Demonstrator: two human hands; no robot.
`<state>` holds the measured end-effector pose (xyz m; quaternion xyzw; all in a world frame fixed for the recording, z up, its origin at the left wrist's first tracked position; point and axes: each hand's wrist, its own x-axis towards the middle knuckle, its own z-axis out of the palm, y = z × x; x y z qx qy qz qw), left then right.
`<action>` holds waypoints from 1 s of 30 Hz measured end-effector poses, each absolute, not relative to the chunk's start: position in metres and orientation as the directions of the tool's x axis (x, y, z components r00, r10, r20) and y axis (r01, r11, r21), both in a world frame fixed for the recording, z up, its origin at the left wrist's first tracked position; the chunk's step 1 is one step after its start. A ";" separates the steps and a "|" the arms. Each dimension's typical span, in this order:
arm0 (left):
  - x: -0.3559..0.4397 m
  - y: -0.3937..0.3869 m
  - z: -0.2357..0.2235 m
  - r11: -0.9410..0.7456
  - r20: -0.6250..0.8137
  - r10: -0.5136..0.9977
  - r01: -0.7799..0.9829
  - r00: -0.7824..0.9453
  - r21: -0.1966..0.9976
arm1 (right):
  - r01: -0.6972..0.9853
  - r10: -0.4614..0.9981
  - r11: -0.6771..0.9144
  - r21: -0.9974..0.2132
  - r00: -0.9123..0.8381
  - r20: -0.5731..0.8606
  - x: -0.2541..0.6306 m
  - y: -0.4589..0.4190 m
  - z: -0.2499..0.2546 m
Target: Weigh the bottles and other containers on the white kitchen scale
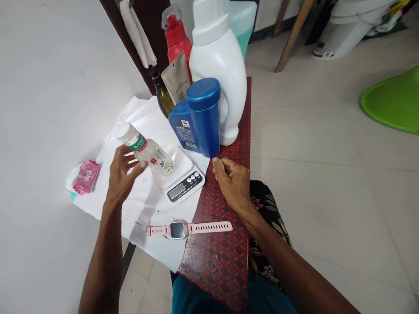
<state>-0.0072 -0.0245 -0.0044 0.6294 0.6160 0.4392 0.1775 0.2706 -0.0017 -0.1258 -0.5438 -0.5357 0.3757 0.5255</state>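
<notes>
A clear plastic bottle [156, 153] with a white cap and green neck label stands on a white digital scale [185, 185]. My left hand [124, 172] is at the bottle's left side, its thumb and fingers apart, close to the bottle below the cap. Whether the fingertips touch it I cannot tell. On the red patterned tabletop, right of the scale, my right hand [234, 183] rests in a loose fist with nothing visible in it. A smartwatch with a pink strap [177, 229] lies stretched out in front of the scale.
Behind the scale stand a blue bottle [204, 122], a large white jug [212, 56], a beige tube [176, 78], a dark glass bottle [163, 98] and a red bottle [176, 41]. A pink packet [87, 176] lies left on the white cloth [137, 213].
</notes>
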 end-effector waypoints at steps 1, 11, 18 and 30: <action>-0.012 -0.027 -0.003 -0.190 0.352 0.921 0.594 -0.169 0.782 | 0.191 0.977 0.128 -0.973 0.143 0.156 0.271 -0.002 -0.126; 0.017 -0.031 -0.013 -0.173 0.409 0.898 0.726 -0.161 0.665 | 0.187 0.980 0.110 -0.976 0.143 0.137 0.271 -0.003 -0.128; 0.021 -0.016 -0.017 -0.117 0.480 0.819 0.725 -0.316 0.679 | 0.226 0.985 0.045 -0.973 0.152 0.081 0.273 -0.005 -0.129; -0.198 0.066 0.007 0.354 0.495 0.559 0.732 -0.665 0.583 | 0.254 0.988 -0.017 -0.967 0.154 0.024 0.273 -0.005 -0.127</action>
